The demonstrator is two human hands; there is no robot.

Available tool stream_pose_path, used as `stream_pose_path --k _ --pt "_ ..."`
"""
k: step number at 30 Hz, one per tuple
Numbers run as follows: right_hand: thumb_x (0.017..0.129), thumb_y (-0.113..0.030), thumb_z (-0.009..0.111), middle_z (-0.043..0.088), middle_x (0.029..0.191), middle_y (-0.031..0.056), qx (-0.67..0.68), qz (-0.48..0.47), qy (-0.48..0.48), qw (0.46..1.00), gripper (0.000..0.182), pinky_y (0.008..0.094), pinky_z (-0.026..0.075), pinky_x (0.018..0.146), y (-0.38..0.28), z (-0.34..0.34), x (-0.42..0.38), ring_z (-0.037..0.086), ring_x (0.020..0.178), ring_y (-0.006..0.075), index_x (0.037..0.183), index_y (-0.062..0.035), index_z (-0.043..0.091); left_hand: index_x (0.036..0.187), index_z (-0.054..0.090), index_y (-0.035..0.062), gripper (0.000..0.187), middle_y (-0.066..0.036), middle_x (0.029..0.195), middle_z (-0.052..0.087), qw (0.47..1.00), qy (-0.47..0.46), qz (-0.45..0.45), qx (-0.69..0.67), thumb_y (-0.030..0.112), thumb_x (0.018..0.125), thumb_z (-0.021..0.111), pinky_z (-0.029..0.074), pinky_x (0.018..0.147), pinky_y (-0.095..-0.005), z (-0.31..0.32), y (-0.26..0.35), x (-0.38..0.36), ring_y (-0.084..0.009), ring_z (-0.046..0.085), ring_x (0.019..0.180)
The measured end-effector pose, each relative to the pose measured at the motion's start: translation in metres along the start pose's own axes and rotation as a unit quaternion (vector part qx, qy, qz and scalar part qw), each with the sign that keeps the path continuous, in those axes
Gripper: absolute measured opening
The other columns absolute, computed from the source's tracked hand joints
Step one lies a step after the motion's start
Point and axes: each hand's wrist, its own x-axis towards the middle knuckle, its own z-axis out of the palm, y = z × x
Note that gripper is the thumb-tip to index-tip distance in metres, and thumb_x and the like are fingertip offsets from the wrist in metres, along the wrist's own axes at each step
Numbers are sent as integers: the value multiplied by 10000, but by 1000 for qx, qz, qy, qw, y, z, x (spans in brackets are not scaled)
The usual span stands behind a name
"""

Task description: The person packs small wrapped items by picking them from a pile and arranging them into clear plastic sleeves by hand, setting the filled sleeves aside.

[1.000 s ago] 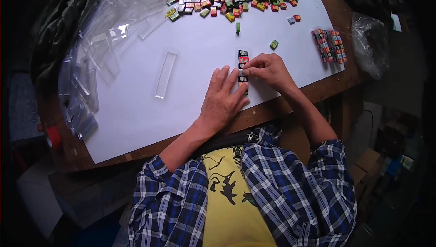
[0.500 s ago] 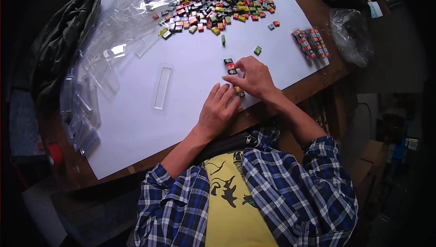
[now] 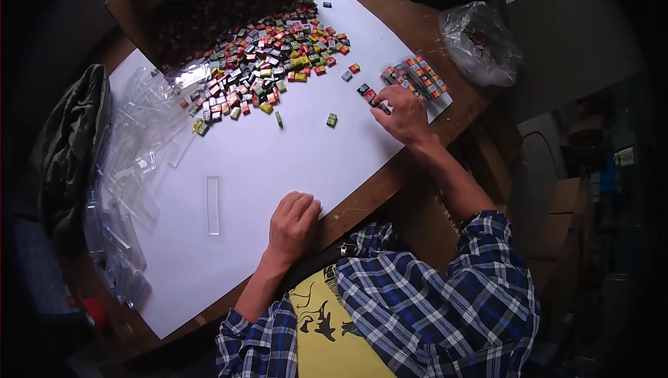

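Note:
My right hand is closed on a short row of small coloured boxes, the thumb and fingers pinching its near end. This row lies beside finished-looking rows of the same little boxes, which are grouped at the right edge of the white sheet. My left hand rests at the sheet's near edge, fingers curled, with nothing visible in it. A single green box lies between my hands and the big pile of small boxes.
A cardboard box lies on its side behind the pile. Clear plastic cases heap up at left, and one clear case lies alone. A clear plastic bag sits at right, dark cloth at far left.
My right hand has carried the row of boxes away from my left hand to the grouped rows at right. The left hand has let go and curled its fingers. The view has shifted.

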Motion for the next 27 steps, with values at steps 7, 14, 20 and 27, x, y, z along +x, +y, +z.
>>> stream_pose_path --k 7,14,20,27 --pt "824 -119 844 761 1022 148 -163 39 44 985 200 457 578 912 88 -9 28 732 981 347 989 -45 759 1050 705 6 213 -132 1079 709 1000 -13 -11 16 -12 839 726 595 989 -468 -1 1 4 -329 703 1047" --pt "870 -97 822 768 1097 154 -81 -52 75 993 216 458 589 897 68 6 11 738 1005 341 1068 -37 760 1076 731 14 238 -139 1154 739 999 -7 -36 32 -4 847 796 603 944 -459 -7 3 -1 -369 702 1125" --pt "889 -63 815 771 1146 140 116 52 -64 990 210 424 614 867 5 30 -7 745 1031 321 1089 -37 760 1169 745 -5 308 -180 1314 707 955 90 -171 223 9 867 803 523 1068 -502 -59 -14 -34 -425 589 1316" --pt "899 -32 790 781 1110 117 79 -195 -70 975 219 411 625 855 -24 76 17 746 1017 303 1114 -67 775 1211 741 -29 336 -211 1369 683 905 67 -301 295 33 885 798 477 1123 -518 -79 -24 -61 -450 548 1348"
